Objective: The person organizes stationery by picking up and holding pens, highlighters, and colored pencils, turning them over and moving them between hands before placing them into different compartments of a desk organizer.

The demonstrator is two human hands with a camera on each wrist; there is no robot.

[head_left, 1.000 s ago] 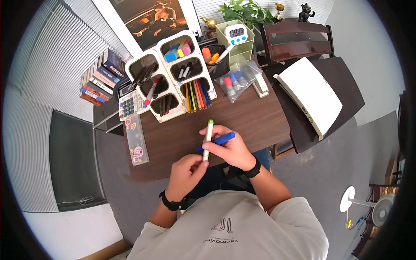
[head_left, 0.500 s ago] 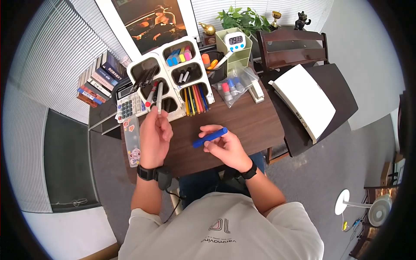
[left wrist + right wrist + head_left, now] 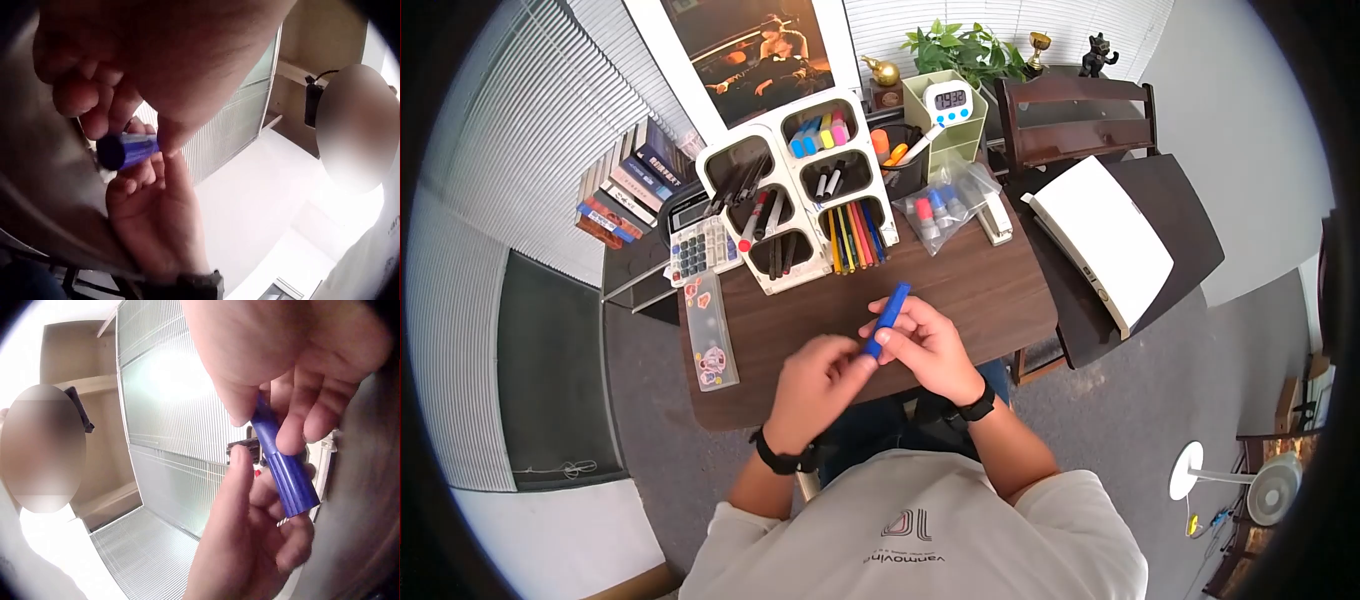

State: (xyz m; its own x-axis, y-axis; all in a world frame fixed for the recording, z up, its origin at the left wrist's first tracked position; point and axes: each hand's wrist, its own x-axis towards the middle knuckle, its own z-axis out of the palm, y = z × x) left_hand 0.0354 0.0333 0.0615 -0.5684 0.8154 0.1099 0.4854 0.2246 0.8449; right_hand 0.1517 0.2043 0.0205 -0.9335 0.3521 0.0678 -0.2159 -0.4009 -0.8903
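My right hand (image 3: 935,350) pinches a blue marker (image 3: 888,318) between thumb and fingers, above the front part of the desk. The marker tilts, its ribbed, wider end (image 3: 292,487) pointing towards my left hand (image 3: 812,390). That hand is right at the marker's lower end, fingers loosely bent; in the right wrist view its thumb (image 3: 239,465) stands apart from the barrel. Beyond both hands is a white desk organizer (image 3: 785,282) with pens, highlighters and colored pencils (image 3: 855,238) in its compartments. A white marker (image 3: 775,212) leans in one beside a red-capped marker (image 3: 752,225).
Left of the organizer are a calculator (image 3: 700,250) and a clear stickered case (image 3: 712,335). Behind right stand a black pen cup (image 3: 905,175), a green holder (image 3: 960,140) with a timer (image 3: 949,100), a plastic bag (image 3: 940,215) of bottles and a stapler (image 3: 995,220). The desk's front edge (image 3: 750,425) is near me.
My left hand took the green-ended white marker from beside the right hand to the organizer, let it go there, and came back to the blue marker. The right hand turned the blue marker steeper.
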